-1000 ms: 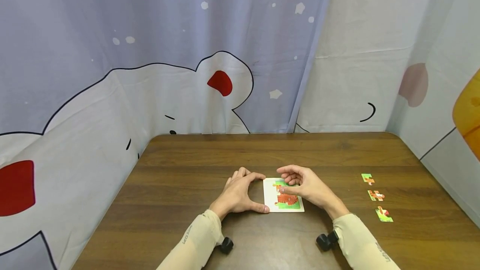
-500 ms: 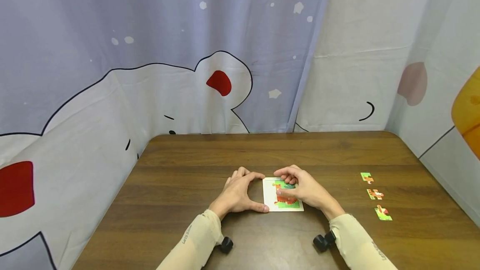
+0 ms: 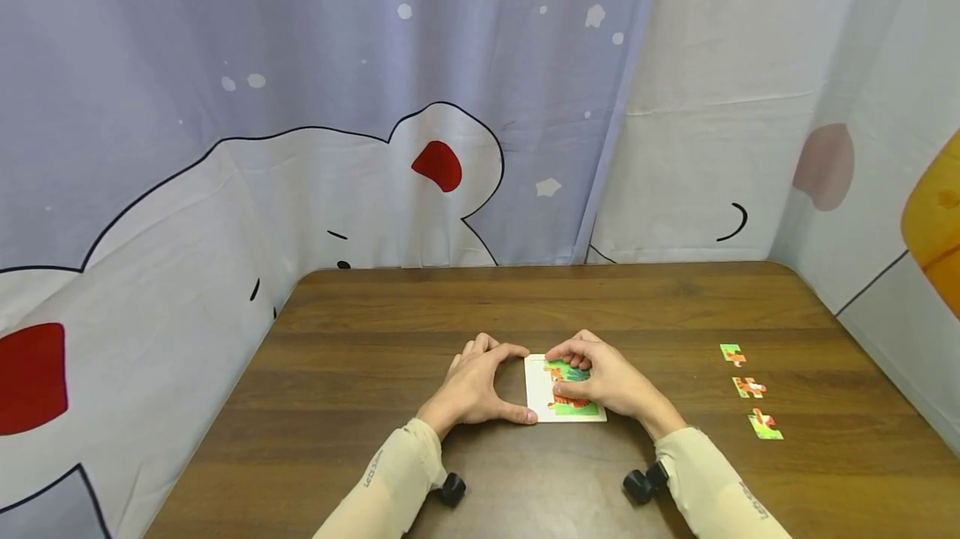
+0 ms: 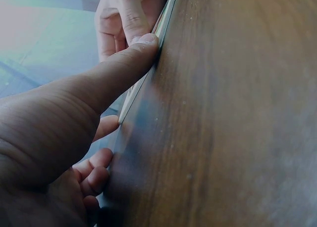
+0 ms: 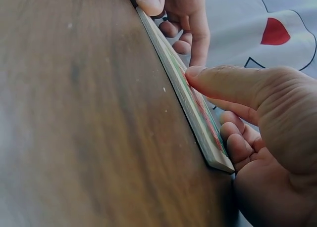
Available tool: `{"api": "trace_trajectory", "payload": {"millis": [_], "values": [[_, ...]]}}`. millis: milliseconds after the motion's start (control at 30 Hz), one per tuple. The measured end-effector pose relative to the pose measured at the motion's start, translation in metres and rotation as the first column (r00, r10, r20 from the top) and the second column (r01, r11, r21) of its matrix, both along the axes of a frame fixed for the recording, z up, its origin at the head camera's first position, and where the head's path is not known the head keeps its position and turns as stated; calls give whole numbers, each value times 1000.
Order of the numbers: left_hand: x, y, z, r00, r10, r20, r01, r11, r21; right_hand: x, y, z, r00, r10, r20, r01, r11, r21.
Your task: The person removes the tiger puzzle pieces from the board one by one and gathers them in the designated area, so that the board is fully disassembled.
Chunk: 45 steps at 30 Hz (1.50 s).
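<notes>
A square puzzle board (image 3: 535,393) with a white tray surface lies flat on the table. Joined puzzle pieces (image 3: 576,408), green with an orange striped animal, cover its right part. My left hand (image 3: 474,385) grips the board's left side, index finger at the far corner and thumb at the near one. Over the board, my right hand (image 3: 611,376) has its thumb on the orange pieces and its index finger at their far edge, gripping a puzzle piece (image 3: 557,372) between them. The other right fingers are curled. In the right wrist view the right thumb (image 5: 198,73) touches the picture surface.
Three loose puzzle pieces lie in a column at the right: a far one (image 3: 732,354), a middle one (image 3: 750,387) and a near one (image 3: 765,424). The brown wooden table (image 3: 360,322) ends at a printed curtain (image 3: 420,214) behind and at the sides.
My right hand has moved slightly left and come down onto the pieces, its index finger now at their far edge. The left hand and board have stayed in place.
</notes>
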<state>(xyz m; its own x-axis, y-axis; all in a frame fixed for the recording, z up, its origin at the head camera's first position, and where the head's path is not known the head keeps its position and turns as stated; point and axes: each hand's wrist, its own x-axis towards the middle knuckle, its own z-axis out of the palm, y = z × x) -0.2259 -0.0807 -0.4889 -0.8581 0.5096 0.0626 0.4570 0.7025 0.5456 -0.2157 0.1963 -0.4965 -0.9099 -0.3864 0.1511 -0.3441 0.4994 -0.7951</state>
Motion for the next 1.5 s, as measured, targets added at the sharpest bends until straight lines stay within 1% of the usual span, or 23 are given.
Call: {"api": "trace_trajectory", "payload": {"millis": [300,433,667,833,1033,1200,1367,1500], "values": [[0,1,1,1000,2,-3,-2,1000,-4,0,1,5,999,35,15,-35,999,14],[0,1,2,1000,2,7,-2,1000,-3,0,0,5,998,52,18,-52,998,22],[0,0,1,1000,2,5,-2,1000,-3,1,-1,5,998,62,12,-62,998,14],[0,0,0,1000,3,5,-3,1000,-4,1,-2,5,998,59,17,-60,998,15],[0,1,1,1000,5,7,-5,1000,-5,1,-3,5,998,58,4,-58,998,29],[0,1,1,1000,4,15,-4,1000,-1,2,-6,7,998,58,-8,-58,996,64],[0,1,2,1000,4,8,-3,1000,-6,2,-10,8,997,55,-47,-50,994,98],[0,2,2,1000,5,10,-5,1000,-9,2,-12,7,998,48,-42,-43,993,112]]}}
